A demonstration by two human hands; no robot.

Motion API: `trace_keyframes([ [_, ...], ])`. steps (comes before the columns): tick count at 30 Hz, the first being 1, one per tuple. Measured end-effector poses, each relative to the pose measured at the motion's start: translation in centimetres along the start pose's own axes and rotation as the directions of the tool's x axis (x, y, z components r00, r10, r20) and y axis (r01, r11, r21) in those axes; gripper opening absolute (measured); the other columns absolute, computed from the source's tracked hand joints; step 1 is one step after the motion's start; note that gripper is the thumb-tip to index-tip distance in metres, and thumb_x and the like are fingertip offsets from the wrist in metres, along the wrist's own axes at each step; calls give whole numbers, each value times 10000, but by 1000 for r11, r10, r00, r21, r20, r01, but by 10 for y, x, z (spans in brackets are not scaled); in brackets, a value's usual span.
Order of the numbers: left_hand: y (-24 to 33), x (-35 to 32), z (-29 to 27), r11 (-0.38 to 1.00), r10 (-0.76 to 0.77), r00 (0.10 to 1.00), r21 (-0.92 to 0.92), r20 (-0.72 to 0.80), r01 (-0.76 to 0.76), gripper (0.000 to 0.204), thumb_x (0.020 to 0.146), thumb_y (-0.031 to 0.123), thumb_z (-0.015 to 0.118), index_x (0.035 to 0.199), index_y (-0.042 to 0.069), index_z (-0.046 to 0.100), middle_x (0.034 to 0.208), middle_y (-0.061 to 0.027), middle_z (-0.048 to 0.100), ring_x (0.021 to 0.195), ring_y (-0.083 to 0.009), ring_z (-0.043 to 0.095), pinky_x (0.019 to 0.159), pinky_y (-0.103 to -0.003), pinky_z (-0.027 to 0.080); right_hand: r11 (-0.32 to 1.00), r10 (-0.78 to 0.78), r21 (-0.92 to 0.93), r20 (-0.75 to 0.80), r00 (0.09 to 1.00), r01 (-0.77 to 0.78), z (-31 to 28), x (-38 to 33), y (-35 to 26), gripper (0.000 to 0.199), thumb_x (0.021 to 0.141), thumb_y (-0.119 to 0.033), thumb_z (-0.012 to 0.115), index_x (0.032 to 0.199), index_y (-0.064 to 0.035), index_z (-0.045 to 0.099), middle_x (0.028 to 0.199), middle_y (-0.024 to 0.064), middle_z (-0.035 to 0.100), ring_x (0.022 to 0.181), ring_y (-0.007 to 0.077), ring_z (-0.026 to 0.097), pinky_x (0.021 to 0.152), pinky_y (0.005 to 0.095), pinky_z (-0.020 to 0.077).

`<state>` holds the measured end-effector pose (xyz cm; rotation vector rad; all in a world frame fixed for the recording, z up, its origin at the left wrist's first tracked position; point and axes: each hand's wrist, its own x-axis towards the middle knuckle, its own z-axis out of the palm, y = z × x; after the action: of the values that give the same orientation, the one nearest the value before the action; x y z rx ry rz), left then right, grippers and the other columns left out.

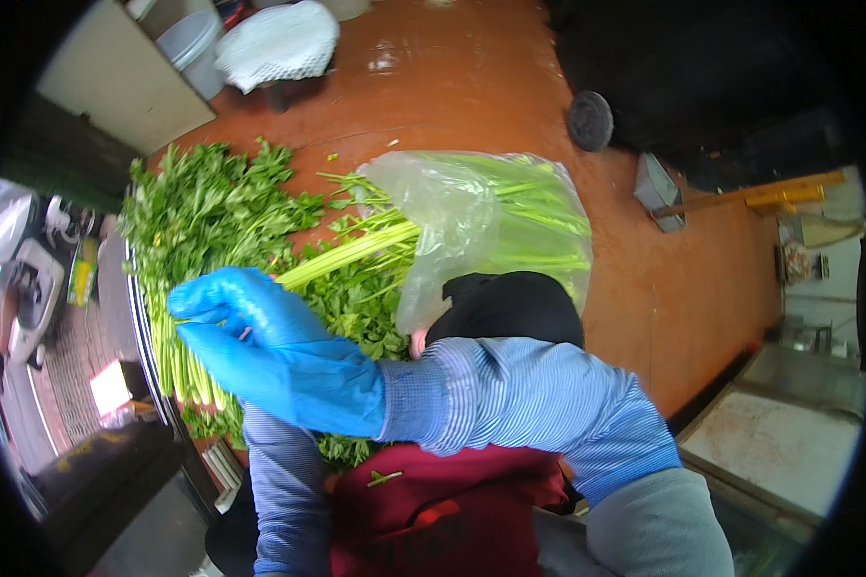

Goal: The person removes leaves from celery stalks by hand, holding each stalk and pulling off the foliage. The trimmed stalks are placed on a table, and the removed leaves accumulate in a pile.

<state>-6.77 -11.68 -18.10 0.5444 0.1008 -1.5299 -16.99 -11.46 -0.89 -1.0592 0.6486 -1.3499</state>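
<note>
- The celery bunch [356, 252] lies across the middle of the view, its pale green stalks slanting up to the right into a clear plastic bag [462, 221] that covers the stalk ends.
- The right hand [236, 322], in a blue glove, crosses over from the right; its fingers are curled near the stalks at the leafy end, though whether they actually grip a stalk cannot be told.
- The left hand is hidden: only a striped blue sleeve [284, 490] rises from the lower edge beneath the right forearm, so its state cannot be told.
- A heap of leafy greens [207, 207] lies just left of the bunch, reaching a curved metal rim [147, 327] at the left.
- Beyond the bag, the red-brown floor [471, 87] lies open toward the top, with a white bucket [194, 48] and a net-covered basket [277, 40] well apart.
</note>
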Motion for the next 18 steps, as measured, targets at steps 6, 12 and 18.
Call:
trace_keyframes([
  [6, -68, 66, 2, 856, -163, 948, 440, -272, 273, 309, 857, 336, 554, 926, 35, 547, 758, -96, 620, 612, -193, 605, 533, -287, 517, 958, -31, 277, -174, 984, 79, 0, 29, -38, 69, 816, -17, 544, 866, -49, 509, 730, 23, 498, 658, 85, 447, 566, 254, 386],
  [12, -126, 103, -13, 746, -437, 860, 429, -262, 510, 322, 841, 359, 569, 887, 41, 552, 838, -74, 602, 721, -195, 583, 603, -301, 502, 986, 3, 162, -258, 966, 40, -11, 36, -37, 51, 822, -29, 541, 855, -46, 507, 715, 28, 497, 646, 90, 448, 563, 257, 387],
  [18, -217, 142, -75, 561, -639, 766, 641, -68, 525, 303, 861, 286, 556, 995, 15, 548, 838, -61, 603, 721, -175, 574, 606, -302, 487, 936, 210, 319, -164, 964, -149, 3, 47, -22, 38, 832, -56, 536, 842, -41, 503, 691, 41, 501, 627, 100, 453, 555, 271, 394],
])
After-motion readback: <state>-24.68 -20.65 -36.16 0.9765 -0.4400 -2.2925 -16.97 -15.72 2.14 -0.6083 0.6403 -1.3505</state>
